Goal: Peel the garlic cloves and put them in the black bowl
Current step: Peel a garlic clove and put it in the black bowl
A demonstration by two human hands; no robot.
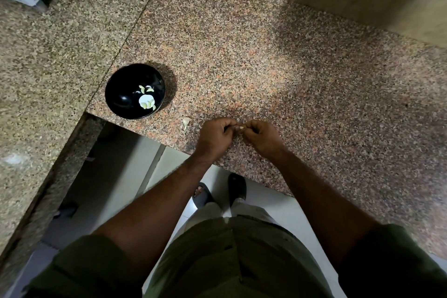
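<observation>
Head view: the only camera, looking down past the person's arms at a speckled granite worktop (266, 60) near its front edge.
Risk, slipping: the garlic clove (240, 128) is small and pinched only at its ends, so a hard pull on the skin could probably shoot it out of the fingers, and being close to the worktop's edge it could drop to the floor.
Risk, leftover skin: little of the clove shows between the fingers, so a scrap of peel could plausibly go unnoticed and end up in the black bowl (116, 94).
Risk, mixing: a loose pale piece (186, 123) lies on the worktop just left of the hands; whether it is an unpeeled clove or cast-off skin cannot be told, and it could be taken for the wrong one.
Clove in hand: a small pale, cream-coloured tip showing between the two hands, held just above the worktop, right of the bowl and apart from it.
Left hand (215, 136): its grip is closed, fingers curled in and pinching one end of the clove.
Right hand (261, 138): its grip is likewise closed, fingertips pinching the other end.
Peeled cloves (146, 101): several pale yellow-white pieces lie in the bottom of the bowl, toward its right side.
Progress, judged: partway, with one clove being worked.
</observation>
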